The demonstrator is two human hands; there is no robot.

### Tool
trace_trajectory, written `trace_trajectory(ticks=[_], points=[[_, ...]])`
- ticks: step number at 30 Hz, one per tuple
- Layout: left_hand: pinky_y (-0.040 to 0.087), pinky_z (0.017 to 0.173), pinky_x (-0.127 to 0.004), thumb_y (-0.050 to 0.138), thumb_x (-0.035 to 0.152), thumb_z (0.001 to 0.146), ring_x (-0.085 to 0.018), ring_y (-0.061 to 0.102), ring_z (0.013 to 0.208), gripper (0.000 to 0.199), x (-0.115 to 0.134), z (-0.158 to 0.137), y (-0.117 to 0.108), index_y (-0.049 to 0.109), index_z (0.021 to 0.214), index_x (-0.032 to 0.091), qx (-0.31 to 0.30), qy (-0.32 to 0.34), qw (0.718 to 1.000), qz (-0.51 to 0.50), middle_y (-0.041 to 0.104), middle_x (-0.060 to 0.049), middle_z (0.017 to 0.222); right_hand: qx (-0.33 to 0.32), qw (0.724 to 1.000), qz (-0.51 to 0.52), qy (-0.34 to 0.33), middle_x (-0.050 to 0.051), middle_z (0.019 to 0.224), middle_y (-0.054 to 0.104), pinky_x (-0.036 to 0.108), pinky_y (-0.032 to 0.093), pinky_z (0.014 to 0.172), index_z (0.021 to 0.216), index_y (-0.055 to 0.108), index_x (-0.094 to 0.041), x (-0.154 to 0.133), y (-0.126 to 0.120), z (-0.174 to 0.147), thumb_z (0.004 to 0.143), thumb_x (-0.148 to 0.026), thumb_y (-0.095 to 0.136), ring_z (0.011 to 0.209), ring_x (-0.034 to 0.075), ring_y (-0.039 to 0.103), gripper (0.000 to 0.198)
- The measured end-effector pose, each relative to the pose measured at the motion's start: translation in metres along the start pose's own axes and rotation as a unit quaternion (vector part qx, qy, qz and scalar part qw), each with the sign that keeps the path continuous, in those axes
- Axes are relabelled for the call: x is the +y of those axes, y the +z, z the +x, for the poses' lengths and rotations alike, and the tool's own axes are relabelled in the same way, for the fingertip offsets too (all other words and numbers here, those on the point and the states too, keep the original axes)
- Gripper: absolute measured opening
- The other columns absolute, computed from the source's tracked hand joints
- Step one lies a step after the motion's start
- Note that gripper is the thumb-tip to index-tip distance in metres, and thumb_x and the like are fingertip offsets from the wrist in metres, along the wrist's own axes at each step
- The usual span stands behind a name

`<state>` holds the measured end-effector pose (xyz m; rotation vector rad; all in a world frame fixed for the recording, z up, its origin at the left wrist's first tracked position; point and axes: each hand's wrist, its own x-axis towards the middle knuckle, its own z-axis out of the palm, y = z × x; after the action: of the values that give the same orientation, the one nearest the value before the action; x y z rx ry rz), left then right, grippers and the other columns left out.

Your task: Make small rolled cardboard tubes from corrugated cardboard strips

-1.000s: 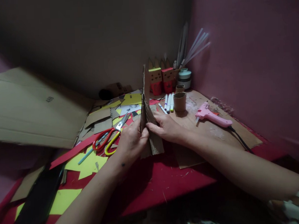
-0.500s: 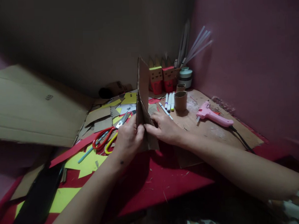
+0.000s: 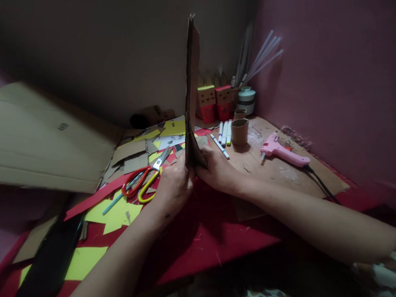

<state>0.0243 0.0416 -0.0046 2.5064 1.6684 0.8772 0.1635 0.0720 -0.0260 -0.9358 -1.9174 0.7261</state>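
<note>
A piece of brown cardboard (image 3: pixel 191 92) stands upright between my hands, seen nearly edge-on, with a folded part flaring at its lower right. My left hand (image 3: pixel 175 180) grips the lower left side of it, fingers mostly hidden behind. On the other side my right hand (image 3: pixel 217 169) pinches the bottom right part. Scissors (image 3: pixel 148 177) with one red and one yellow handle lie just left of my left hand. Beyond my right hand are several markers (image 3: pixel 224 134) and a short cardboard tube (image 3: pixel 239 132).
A pink glue gun (image 3: pixel 281 150) with a black cord lies at the right. Two decorated cardboard figures (image 3: pixel 215 101) and a lidded jar (image 3: pixel 246 98) stand at the back. Yellow paper (image 3: pixel 113 211), cardboard scraps and a large cardboard panel (image 3: pixel 49 137) fill the left.
The cardboard has tipped up and now reaches higher, and its folded part has narrowed toward the main piece. Both hands stay on its lower end, shifted slightly.
</note>
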Motion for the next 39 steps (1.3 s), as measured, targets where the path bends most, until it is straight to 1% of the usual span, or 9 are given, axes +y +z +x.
trace_trajectory(ticks=[6, 13, 17, 21, 26, 29, 32, 35, 39], points=[[0.036, 0.051, -0.024, 0.046, 0.016, 0.077, -0.014, 0.048, 0.051, 0.013, -0.002, 0.002, -0.009, 0.057, 0.081, 0.02, 0.001, -0.012, 1.0, -0.008, 0.057, 0.001, 0.059, -0.008, 1.0, 0.024, 0.017, -0.002, 0.063, 0.054, 0.025, 0.037, 0.054, 0.068, 0.05, -0.018, 0.002, -0.001, 0.002, 0.069, -0.014, 0.049, 0.06, 0.013, 0.05, 0.005], [0.043, 0.059, -0.025, 0.045, 0.012, 0.08, -0.017, 0.059, 0.063, 0.028, 0.002, -0.003, 0.006, 0.062, 0.101, 0.018, 0.038, -0.027, 0.999, -0.008, 0.067, -0.003, 0.073, 0.078, 0.995, 0.013, 0.056, 0.001, 0.069, 0.06, 0.027, 0.039, 0.055, 0.081, 0.056, -0.017, 0.005, 0.004, 0.001, 0.07, -0.021, 0.054, 0.063, 0.015, 0.052, 0.012], [0.043, 0.057, -0.027, 0.041, 0.013, 0.083, -0.019, 0.06, 0.062, 0.036, 0.008, -0.007, 0.015, 0.056, 0.116, 0.013, 0.038, -0.045, 0.998, 0.012, 0.067, -0.006, 0.075, 0.042, 0.994, -0.058, 0.087, 0.003, 0.061, 0.057, 0.028, 0.036, 0.053, 0.07, 0.055, -0.017, 0.0, 0.003, 0.001, 0.073, -0.025, 0.054, 0.058, 0.016, 0.051, 0.008], [0.043, 0.053, -0.027, 0.041, 0.011, 0.082, -0.019, 0.059, 0.059, 0.041, 0.008, -0.008, 0.019, 0.051, 0.122, 0.009, 0.001, -0.037, 0.999, 0.032, 0.066, -0.007, 0.074, 0.01, 0.996, -0.067, 0.063, 0.003, 0.057, 0.054, 0.028, 0.036, 0.052, 0.06, 0.048, -0.019, -0.001, 0.001, 0.003, 0.075, -0.019, 0.051, 0.054, 0.014, 0.049, 0.015], [0.045, 0.058, -0.025, 0.046, 0.008, 0.076, -0.017, 0.061, 0.066, 0.027, -0.002, -0.001, 0.012, 0.061, 0.096, 0.017, 0.02, 0.0, 1.0, -0.017, 0.067, -0.004, 0.074, -0.009, 0.999, -0.024, 0.042, 0.001, 0.055, 0.054, 0.027, 0.039, 0.053, 0.06, 0.049, -0.019, 0.006, -0.002, 0.006, 0.072, -0.012, 0.049, 0.054, 0.013, 0.051, 0.014], [0.045, 0.06, -0.023, 0.043, 0.005, 0.075, -0.013, 0.059, 0.065, 0.022, -0.006, 0.002, 0.004, 0.059, 0.077, 0.019, 0.004, 0.014, 0.999, -0.053, 0.066, 0.0, 0.073, -0.015, 0.999, 0.002, 0.05, 0.001, 0.056, 0.056, 0.026, 0.04, 0.053, 0.061, 0.05, -0.019, 0.007, -0.004, 0.005, 0.071, -0.011, 0.048, 0.056, 0.013, 0.054, 0.013], [0.045, 0.062, -0.022, 0.042, 0.005, 0.076, -0.012, 0.059, 0.065, 0.021, -0.007, 0.003, -0.002, 0.058, 0.072, 0.019, 0.003, 0.027, 0.998, -0.06, 0.066, 0.001, 0.072, -0.02, 0.999, 0.016, 0.046, 0.001, 0.058, 0.057, 0.025, 0.04, 0.055, 0.059, 0.05, -0.018, 0.005, -0.007, 0.005, 0.073, -0.013, 0.048, 0.058, 0.013, 0.055, 0.014], [0.046, 0.062, -0.023, 0.043, 0.006, 0.077, -0.014, 0.062, 0.066, 0.022, -0.005, 0.002, -0.001, 0.061, 0.079, 0.018, 0.023, 0.027, 0.999, -0.028, 0.068, -0.001, 0.074, -0.007, 0.999, 0.004, 0.046, 0.001, 0.061, 0.059, 0.024, 0.04, 0.055, 0.062, 0.052, -0.018, 0.003, -0.007, 0.005, 0.073, -0.018, 0.049, 0.061, 0.013, 0.055, 0.011], [0.045, 0.057, -0.024, 0.046, 0.01, 0.08, -0.017, 0.063, 0.061, 0.03, -0.001, -0.004, 0.009, 0.061, 0.106, 0.014, 0.083, 0.028, 0.995, 0.043, 0.069, -0.005, 0.076, 0.044, 0.997, 0.005, 0.069, 0.0, 0.068, 0.062, 0.024, 0.039, 0.056, 0.075, 0.058, -0.017, 0.001, -0.001, 0.003, 0.069, -0.018, 0.054, 0.066, 0.015, 0.056, 0.007]])
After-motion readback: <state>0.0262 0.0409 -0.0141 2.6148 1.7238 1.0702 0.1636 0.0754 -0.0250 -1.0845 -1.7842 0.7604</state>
